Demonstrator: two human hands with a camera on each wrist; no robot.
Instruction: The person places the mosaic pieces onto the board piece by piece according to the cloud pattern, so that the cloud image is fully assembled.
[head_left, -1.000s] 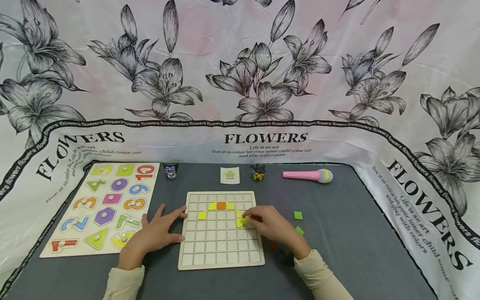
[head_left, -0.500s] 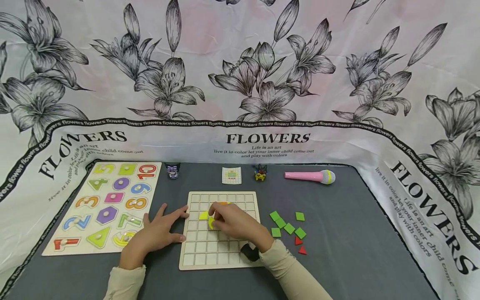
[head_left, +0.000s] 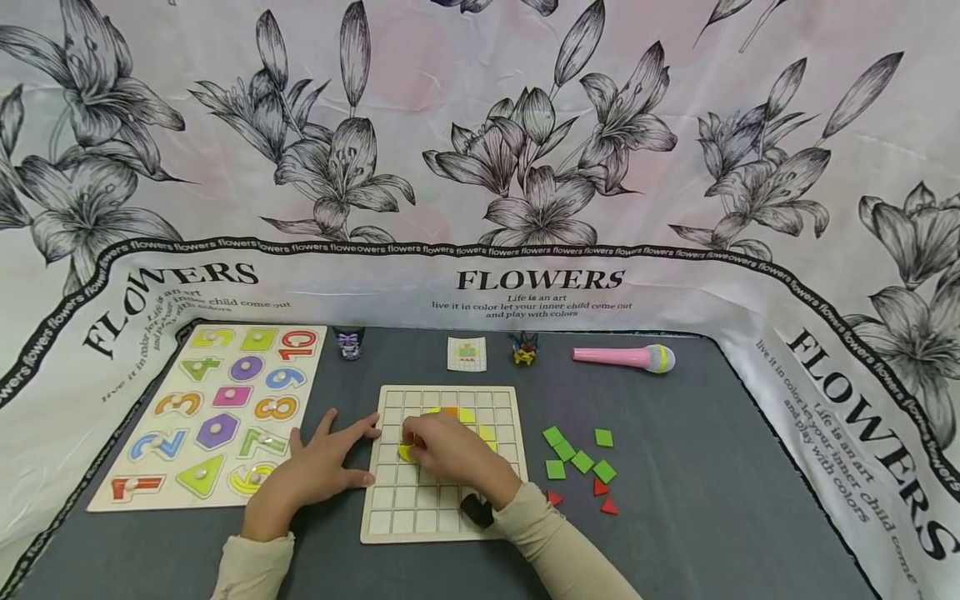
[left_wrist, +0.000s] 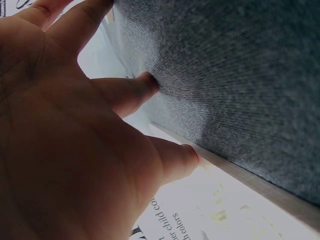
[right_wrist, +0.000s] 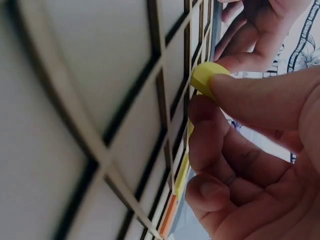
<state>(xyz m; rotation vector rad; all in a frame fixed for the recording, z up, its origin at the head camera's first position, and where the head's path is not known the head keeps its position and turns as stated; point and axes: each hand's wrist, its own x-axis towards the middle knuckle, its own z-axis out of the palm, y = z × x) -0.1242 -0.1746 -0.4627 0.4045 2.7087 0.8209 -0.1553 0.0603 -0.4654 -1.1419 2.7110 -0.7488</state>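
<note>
Grid board (head_left: 442,508) centre; number puzzle (head_left: 112,492) left; loose tiles (head_left: 579,461) right; microphone (head_left: 622,357) probably behind.

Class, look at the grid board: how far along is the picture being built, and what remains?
Done: an orange and several yellow tiles sit in the grid board. In hand: the right hand pinches a yellow piece; the left hand steadies the board's edge. Left: green squares and red triangles lie loose.

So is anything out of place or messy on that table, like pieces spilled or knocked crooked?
Nothing stands out. The green squares and red triangles lie loose beside the grid board, which sits square. The right hand pinches a yellow piece; the left hand steadies the board's edge.
</note>
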